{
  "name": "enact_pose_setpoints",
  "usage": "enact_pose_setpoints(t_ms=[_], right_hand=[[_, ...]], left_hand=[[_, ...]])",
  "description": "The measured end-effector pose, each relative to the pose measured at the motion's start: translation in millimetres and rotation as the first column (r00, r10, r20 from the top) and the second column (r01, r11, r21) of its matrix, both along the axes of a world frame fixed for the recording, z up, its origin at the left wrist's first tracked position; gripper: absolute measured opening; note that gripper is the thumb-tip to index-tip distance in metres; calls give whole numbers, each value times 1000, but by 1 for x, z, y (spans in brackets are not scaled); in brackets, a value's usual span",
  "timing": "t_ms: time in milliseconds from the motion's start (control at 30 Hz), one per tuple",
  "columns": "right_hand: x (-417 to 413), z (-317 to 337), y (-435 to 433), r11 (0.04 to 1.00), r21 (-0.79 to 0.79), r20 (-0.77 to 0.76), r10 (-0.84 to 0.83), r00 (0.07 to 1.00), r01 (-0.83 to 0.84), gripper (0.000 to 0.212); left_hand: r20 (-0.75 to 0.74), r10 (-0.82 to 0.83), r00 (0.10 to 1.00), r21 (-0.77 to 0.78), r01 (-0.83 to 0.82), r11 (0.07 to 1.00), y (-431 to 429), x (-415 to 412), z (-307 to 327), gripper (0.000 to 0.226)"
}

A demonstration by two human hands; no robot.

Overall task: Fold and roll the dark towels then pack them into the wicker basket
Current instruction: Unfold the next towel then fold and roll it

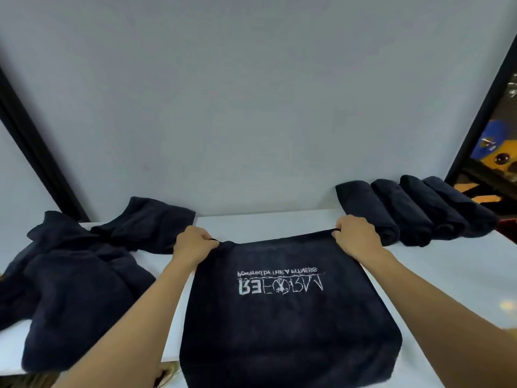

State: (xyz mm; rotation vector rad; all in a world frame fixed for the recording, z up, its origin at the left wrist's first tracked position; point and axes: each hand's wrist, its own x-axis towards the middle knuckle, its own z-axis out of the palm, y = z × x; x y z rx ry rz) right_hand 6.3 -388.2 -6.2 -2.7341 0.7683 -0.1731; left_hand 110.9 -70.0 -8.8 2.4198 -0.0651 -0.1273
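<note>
Closest to me, the dark towel point(279, 317) lies flat on the white tabletop point(251, 224), its near end drooping over the front edge and its pale printed lettering facing up. It looks like thick, soft terry: light, limp, with enough nap to grip itself, so I judge it will fold without sliding but sag wherever I leave it unsupported. The corners are the place to take it, and that is where I have it: my left hand point(193, 243) pinches the far left corner with fingers curled over the hem, and my right hand point(354, 238) pinches the far right corner the same way, the edge pulled fairly taut between them. Just beside my left forearm sprawls a heap of unfolded towels point(70, 275), close enough to snag a fold swung that way. Farther back on the right, four rolled towels point(414, 211) lie side by side against the wall point(251, 107), near my right hand. I cannot make out the wicker basket from here.
</note>
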Motion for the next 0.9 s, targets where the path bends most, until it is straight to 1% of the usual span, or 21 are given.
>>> enact_pose_setpoints(t_ms=[33,67,133,267,367,400,467,533,567,633,700,733,767,833,867,900], right_hand=[[-1,-1,2,999,-50,-33,10,999,-11,16],[-1,-2,3,998,-62,-66,13,998,-17,17],[-2,-2,6,999,-36,-119,10,993,-14,23],[-1,2,5,999,51,-195,16,981,-6,20],[0,6,4,999,51,-235,7,972,5,22],[0,9,5,999,46,-266,10,964,2,24],[0,16,4,998,55,-353,37,935,-19,26],[-1,21,1,992,119,-382,94,919,-52,29],[-2,23,-1,982,178,-360,126,924,-64,30],[-6,27,-5,933,355,-247,157,956,-62,32],[-12,31,-8,847,531,-138,134,981,-41,35],[-15,33,-11,806,591,-107,113,988,-28,36],[-16,36,-14,774,633,-77,91,993,-21,33],[-15,46,-18,731,682,2,45,999,-34,22],[-13,55,-19,715,697,67,20,998,-61,18],[-10,66,-19,701,707,143,-10,990,-95,18]], left_hand=[[-15,-21,1000,10,21,1000,1,0,1,17],[-41,-42,998,23,43,999,1,0,3,17],[-99,-75,992,71,82,994,3,0,5,20],[-184,-102,978,136,128,982,6,-1,8,30],[-234,-137,963,163,178,971,8,-1,14,23],[-258,-147,955,155,191,969,8,-2,16,21],[-319,-156,935,73,189,979,10,-2,19,26],[-375,-156,914,-23,159,987,13,-2,21,33],[-384,-157,910,-49,149,988,15,-2,22,33],[-379,-164,911,-131,123,984,21,-2,23,27],[-393,-166,904,-269,60,961,28,-2,27,28],[-395,-171,903,-330,34,944,31,-3,30,30],[-393,-178,902,-377,19,926,34,-3,34,31],[-364,-202,909,-449,19,893,37,-5,46,16],[-338,-203,919,-484,16,875,37,-5,55,10],[-301,-197,933,-526,10,850,37,-3,67,11]])
